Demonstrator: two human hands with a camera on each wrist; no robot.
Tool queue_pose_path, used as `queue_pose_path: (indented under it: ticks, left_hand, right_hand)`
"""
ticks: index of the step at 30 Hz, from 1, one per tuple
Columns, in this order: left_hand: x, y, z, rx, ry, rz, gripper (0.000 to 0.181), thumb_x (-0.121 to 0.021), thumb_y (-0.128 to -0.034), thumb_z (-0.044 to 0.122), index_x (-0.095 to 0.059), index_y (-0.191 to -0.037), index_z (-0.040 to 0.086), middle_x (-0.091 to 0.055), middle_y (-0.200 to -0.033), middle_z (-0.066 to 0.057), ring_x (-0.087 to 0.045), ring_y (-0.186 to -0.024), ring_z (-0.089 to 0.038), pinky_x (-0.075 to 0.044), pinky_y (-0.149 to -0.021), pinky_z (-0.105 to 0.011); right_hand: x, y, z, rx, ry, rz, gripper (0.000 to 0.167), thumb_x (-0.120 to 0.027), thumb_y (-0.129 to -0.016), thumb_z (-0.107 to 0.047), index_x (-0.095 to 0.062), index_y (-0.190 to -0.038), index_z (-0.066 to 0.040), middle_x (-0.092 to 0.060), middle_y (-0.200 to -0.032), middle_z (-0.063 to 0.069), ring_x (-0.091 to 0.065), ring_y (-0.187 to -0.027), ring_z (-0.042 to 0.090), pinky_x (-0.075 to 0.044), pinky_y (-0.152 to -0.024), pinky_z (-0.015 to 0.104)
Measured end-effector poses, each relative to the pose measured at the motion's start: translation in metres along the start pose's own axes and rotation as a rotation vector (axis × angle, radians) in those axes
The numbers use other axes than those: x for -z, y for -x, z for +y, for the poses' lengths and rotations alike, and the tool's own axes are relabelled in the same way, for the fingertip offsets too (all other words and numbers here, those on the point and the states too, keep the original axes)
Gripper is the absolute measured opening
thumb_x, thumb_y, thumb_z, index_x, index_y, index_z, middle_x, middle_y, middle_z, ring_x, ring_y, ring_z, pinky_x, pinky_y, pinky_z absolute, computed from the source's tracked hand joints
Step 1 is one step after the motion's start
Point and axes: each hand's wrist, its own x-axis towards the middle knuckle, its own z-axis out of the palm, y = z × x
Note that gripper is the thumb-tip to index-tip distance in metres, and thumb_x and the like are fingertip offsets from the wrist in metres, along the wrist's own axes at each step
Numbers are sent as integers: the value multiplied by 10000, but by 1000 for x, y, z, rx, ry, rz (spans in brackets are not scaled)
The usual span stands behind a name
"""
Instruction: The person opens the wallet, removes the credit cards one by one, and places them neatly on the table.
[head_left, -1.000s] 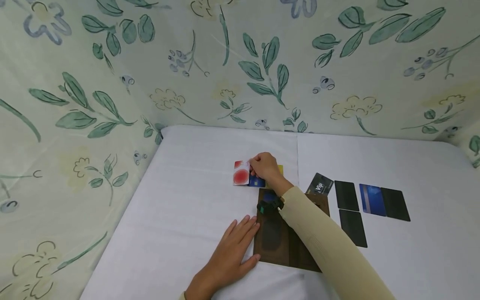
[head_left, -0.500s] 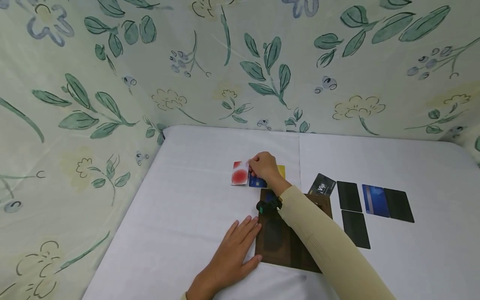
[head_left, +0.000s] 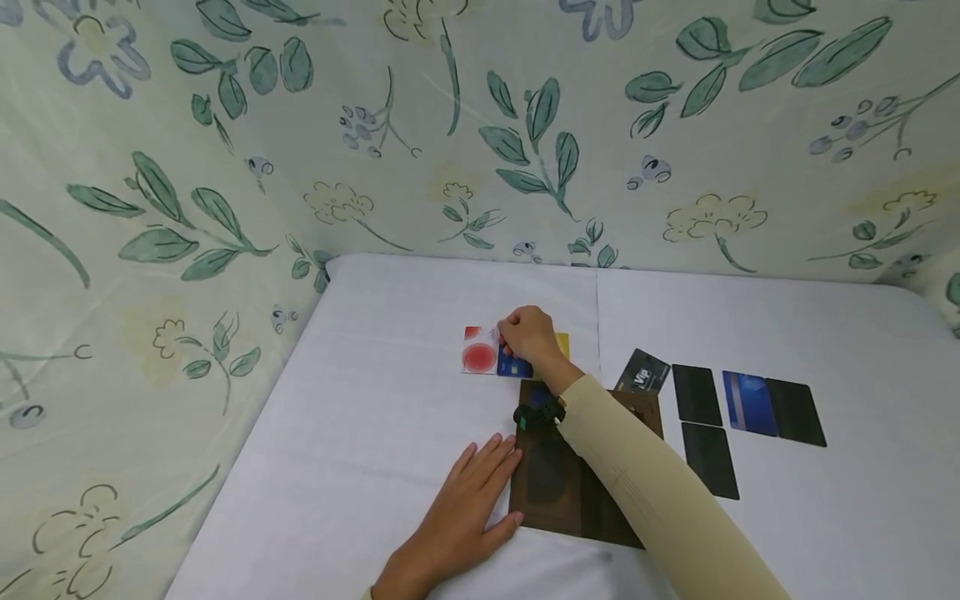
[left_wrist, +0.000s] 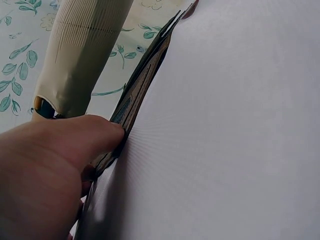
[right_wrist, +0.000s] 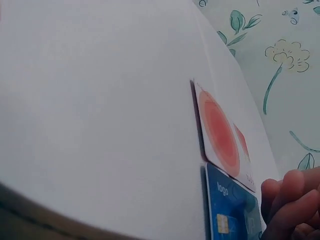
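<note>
In the head view my right hand (head_left: pixel 531 337), fingers curled, is at the far edge of a blue chip card (head_left: pixel 513 364). The right wrist view shows its fingers (right_wrist: pixel 295 192) against that edge; the exact fingertip contact is hidden. Side by side with the blue chip card lies a white card with a red circle (head_left: pixel 479 357). A yellow card (head_left: pixel 562 343) is partly covered by the hand. My left hand (head_left: pixel 468 504) lies with straight fingers at the left edge of an open brown wallet (head_left: pixel 551 483); the left wrist view shows its thumb (left_wrist: pixel 100 135) touching the wallet.
Right of the wallet lie a black VIP card (head_left: pixel 642 372), two black cards (head_left: pixel 697 394) one above the other, and a blue striped card (head_left: pixel 750 403) beside another black card (head_left: pixel 798 412). White cloth (head_left: pixel 360 375) covers the table. A floral curtain (head_left: pixel 420 125) hangs behind.
The right hand and the white card with the red circle have shifted very slightly left. The left hand and the wallet stay in place.
</note>
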Motion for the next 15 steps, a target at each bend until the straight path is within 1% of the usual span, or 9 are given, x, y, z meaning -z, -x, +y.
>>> queue_pose_path:
  ticks: [3,7,11,15]
  left_hand:
    - [0,0,0,0,4,6,697,-585,-922,427,-342,-1497,115,-237,-1589,-2,-201,-1458,-198,-205,-1146,-512]
    - [-1,1,0,-19,-3,34,694,-600,-914,410,-362,-1484,95,-261,-1579,-20,-223,-1451,-211,-216,-1139,-510]
    - [-3,1,-2,-35,-22,50,694,-596,-913,415,-367,-1480,88,-272,-1574,-27,-228,-1449,-215,-217,-1140,-503]
    - [-4,1,-2,-36,-34,52,700,-599,-910,425,-369,-1480,89,-272,-1575,-30,-225,-1450,-215,-213,-1143,-500]
  right_hand:
    - [1,1,3,15,-16,5,224,-549,-970,-287,-626,-899,-89,-647,-760,57,-598,-606,167,-482,-615,260]
    - [6,6,8,48,-56,2,224,-568,-958,-281,-645,-903,-79,-653,-761,53,-588,-581,157,-481,-550,256]
    - [17,16,13,92,-90,-13,245,-575,-957,-293,-655,-947,-62,-650,-774,59,-587,-582,167,-473,-545,258]
    - [31,28,19,132,-125,-28,278,-584,-956,-285,-661,-975,-18,-642,-763,78,-587,-591,184,-460,-542,259]
